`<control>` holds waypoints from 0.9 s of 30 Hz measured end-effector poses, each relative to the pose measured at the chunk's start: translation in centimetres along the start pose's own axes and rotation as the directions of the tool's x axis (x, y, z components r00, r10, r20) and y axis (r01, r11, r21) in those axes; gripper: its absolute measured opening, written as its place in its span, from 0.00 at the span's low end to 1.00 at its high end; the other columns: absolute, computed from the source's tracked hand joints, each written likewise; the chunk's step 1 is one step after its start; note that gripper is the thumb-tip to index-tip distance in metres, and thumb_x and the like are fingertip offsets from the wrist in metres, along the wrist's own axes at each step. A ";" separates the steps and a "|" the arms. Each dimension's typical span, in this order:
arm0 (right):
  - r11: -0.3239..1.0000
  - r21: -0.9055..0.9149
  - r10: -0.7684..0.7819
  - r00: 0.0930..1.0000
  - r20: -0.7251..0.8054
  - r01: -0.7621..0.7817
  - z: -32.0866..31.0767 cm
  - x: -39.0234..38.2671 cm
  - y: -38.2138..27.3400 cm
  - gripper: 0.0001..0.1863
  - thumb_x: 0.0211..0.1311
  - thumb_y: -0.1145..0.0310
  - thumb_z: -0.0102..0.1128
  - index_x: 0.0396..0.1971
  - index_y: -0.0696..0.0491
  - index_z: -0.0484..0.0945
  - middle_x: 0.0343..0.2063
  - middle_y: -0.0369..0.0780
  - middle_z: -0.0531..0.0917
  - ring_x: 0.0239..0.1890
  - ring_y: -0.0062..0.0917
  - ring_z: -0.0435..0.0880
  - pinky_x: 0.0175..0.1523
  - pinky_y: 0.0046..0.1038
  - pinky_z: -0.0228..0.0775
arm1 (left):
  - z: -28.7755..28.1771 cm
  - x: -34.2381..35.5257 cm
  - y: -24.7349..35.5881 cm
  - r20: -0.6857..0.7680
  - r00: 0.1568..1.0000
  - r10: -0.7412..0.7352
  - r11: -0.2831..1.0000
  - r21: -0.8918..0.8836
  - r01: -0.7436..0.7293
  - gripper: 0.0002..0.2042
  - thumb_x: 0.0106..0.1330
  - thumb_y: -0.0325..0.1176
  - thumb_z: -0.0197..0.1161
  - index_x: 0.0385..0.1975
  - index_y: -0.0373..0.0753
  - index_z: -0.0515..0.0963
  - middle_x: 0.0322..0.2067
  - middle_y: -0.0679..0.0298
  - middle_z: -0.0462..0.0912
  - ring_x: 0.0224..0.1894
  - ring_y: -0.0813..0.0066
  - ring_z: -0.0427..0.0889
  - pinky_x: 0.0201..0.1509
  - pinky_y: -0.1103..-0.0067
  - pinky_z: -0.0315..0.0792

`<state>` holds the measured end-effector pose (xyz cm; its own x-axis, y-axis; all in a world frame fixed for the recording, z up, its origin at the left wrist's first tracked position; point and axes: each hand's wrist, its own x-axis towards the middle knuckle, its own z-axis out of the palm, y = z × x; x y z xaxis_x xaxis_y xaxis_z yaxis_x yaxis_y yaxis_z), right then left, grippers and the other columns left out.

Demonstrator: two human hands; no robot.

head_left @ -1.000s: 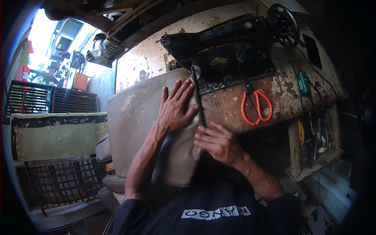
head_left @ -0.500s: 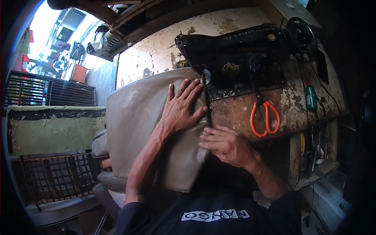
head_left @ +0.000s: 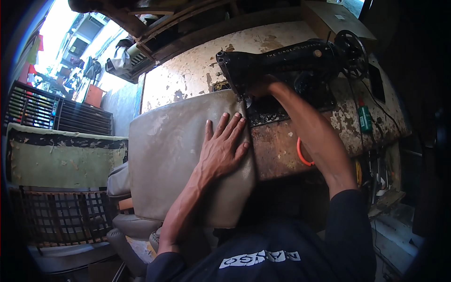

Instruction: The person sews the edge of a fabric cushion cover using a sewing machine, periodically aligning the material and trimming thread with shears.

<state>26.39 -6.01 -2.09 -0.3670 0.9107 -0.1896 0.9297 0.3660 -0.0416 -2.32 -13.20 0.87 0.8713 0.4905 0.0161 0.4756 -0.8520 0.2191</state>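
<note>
A large brown-grey leather-like piece [head_left: 164, 136] lies across the table's left part, its right edge running up to the needle end of a black sewing machine [head_left: 282, 61]. My left hand [head_left: 224, 146] rests flat on this piece near that edge, fingers spread and pointing at the machine. My right arm reaches across the table, and my right hand [head_left: 264, 87] is under the machine's arm, close behind the needle area. Shadow and the machine hide its fingers. Orange-handled scissors [head_left: 300, 152] lie on the table, mostly covered by my right forearm.
A green bottle [head_left: 364, 118] with a red tip stands on the worn table [head_left: 272, 155] at the right, by some dark cables. Beneath it, tools sit in an open compartment [head_left: 376, 178]. On the left are a green padded panel [head_left: 66, 160] and a webbed frame [head_left: 61, 214].
My right hand has left the piece's near right edge and gone up under the machine's arm, its forearm now over the scissors. My left hand has slid slightly back toward me, still flat.
</note>
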 end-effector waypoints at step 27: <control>0.933 0.327 0.139 0.684 -0.716 0.151 4.0 1.1 -0.7 0.26 0.55 0.69 0.59 0.57 0.50 0.82 0.56 0.51 0.84 0.58 0.45 0.84 0.67 0.41 0.73 | -0.8 0.7 -1.2 0.036 0.999 -0.006 1.000 -0.005 0.006 0.34 0.74 0.51 0.54 0.77 0.43 0.63 0.79 0.62 0.59 0.83 0.55 0.48 0.82 0.45 0.39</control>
<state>25.47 -6.04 -6.21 -0.1441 0.8114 0.5664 0.8221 0.4168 -0.3879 -2.35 -11.72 1.37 0.8723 0.4886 -0.0208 0.4803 -0.8479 0.2243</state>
